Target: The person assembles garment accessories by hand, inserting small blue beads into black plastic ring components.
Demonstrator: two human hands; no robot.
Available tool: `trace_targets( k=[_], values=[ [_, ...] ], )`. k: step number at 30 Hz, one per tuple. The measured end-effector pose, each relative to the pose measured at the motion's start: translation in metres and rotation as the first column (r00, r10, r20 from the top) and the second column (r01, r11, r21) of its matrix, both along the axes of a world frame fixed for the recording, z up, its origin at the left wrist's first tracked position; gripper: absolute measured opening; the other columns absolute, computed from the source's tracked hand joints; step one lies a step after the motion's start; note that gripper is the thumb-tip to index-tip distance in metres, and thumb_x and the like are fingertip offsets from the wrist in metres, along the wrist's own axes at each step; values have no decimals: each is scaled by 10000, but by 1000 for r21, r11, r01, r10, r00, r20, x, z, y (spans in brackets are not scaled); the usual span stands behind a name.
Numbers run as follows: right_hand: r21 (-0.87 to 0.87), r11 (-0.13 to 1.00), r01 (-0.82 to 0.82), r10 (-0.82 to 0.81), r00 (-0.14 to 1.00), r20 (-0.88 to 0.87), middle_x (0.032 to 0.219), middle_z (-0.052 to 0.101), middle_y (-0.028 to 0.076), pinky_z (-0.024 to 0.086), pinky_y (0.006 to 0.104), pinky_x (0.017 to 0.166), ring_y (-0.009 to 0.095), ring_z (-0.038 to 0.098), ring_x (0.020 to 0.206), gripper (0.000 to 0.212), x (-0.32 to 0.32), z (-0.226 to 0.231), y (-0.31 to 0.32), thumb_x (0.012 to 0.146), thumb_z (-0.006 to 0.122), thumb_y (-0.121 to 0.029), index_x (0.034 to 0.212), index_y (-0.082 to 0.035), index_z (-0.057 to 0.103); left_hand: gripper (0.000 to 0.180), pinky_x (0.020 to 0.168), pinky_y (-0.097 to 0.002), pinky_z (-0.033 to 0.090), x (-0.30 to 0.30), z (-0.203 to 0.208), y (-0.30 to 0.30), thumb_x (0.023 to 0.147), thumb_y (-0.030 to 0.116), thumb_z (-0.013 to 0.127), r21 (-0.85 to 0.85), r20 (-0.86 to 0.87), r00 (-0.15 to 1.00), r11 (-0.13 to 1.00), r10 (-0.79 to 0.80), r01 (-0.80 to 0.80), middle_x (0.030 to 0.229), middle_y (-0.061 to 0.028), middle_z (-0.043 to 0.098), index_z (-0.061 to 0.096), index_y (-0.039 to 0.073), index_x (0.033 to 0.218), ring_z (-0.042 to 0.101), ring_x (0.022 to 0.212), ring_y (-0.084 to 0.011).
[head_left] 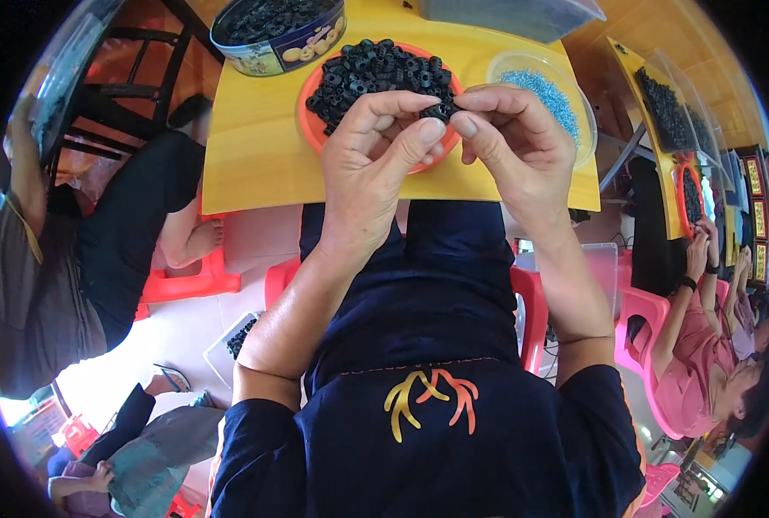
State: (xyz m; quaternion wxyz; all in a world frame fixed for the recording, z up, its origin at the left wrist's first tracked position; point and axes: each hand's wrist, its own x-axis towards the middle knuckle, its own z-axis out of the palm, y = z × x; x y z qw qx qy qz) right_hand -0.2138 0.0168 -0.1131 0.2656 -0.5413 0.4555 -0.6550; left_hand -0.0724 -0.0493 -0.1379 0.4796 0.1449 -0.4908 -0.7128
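Observation:
Close together over the table, my left hand (369,151) and my right hand (515,142) pinch a small black ribbed plastic part (439,110) between thumbs and forefingers. The right fingertips meet its right side; whether they also hold a separate tiny piece is hidden. Just behind and below the hands is an orange-red round tray (307,128), heaped with similar black plastic parts (376,69). To the right of it, a translucent round tub (586,142) contains many small blue and silvery pieces (543,93), too small to make out.
On the yellow table (250,164), a round tin (274,53) full of black parts stands at back left, a clear plastic bin (514,17) at the back. A person on a red stool (196,278) sits to the left. Other people work at another table (661,164) on the right.

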Motion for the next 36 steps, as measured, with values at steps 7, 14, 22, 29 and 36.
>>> trace_targets(
  k=[7, 14, 22, 29, 36],
  values=[
    [-14, 999, 37, -38, 996, -78, 948, 637, 54, 521, 221, 738, 106, 642, 843, 197, -1, 2, 3, 868, 655, 24, 1064, 17, 637, 208, 717, -220, 497, -2, 2, 3, 904, 87, 657, -3, 29, 999, 1000, 16, -16, 880, -48, 645, 608, -6, 1083, 601, 774, -85],
    [-60, 992, 109, -122, 946, -299, 890, 645, 91, 521, 259, 680, 168, 654, 786, 156, -3, 7, 4, 825, 664, 30, 980, 17, 660, 197, 721, -223, 499, 3, 2, 3, 904, 84, 656, 18, 64, 998, 1000, -9, 8, 868, -49, 652, 617, -7, 1074, 608, 762, -89],
    [-193, 976, 97, -199, 756, -624, 803, 619, 122, 495, 325, 622, 285, 638, 734, 96, -8, 16, 5, 783, 649, 51, 865, 7, 625, 159, 691, -212, 499, 7, -5, 4, 882, 43, 670, -57, 139, 990, 998, 0, 9, 860, -43, 646, 631, -9, 1028, 604, 743, -81],
    [200, 979, 40, 88, 804, -589, 741, 608, 147, 473, 367, 617, 331, 627, 732, 92, -14, 36, 14, 792, 651, 15, 836, -3, 571, 133, 527, -194, 472, 15, -2, 7, 870, 35, 680, -123, 308, 950, 988, -52, 94, 830, -20, 613, 629, -12, 984, 580, 716, -55],
    [290, 952, -101, 261, 765, -588, 730, 598, 143, 459, 390, 619, 354, 618, 720, 179, -14, 44, 11, 816, 631, 5, 964, -42, 542, 111, 485, -209, 473, 22, 3, 0, 868, 49, 681, -46, 346, 915, 971, -206, 236, 775, -24, 612, 628, -2, 950, 574, 676, -62]
  ],
)
